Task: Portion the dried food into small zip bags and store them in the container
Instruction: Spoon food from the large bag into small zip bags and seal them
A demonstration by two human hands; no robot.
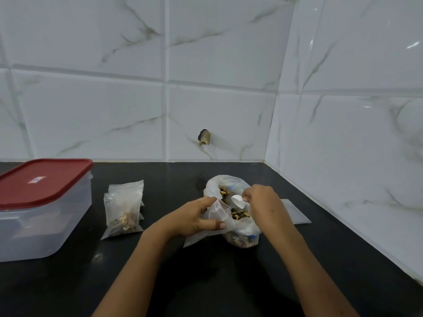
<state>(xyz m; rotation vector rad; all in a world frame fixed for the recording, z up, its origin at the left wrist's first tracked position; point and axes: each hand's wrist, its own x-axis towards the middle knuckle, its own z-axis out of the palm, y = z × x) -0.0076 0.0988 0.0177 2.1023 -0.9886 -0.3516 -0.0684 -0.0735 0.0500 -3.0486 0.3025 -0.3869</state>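
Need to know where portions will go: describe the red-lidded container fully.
The container is a rectangular tub of clear, frosted-looking plastic with rounded corners and a red lid, shut, bearing a small label. It stands upright on the black counter at far left, apart from the filled zip bags. Neither hand touches it.

Single head-worn wide-angle view, looking forward and down onto a black counter (206,282) from close above, with forearms entering from the bottom edge. Faces a tiled wall corner (272,124), straight lines bowed by the lens. No second view, so nothing shared between cameras.
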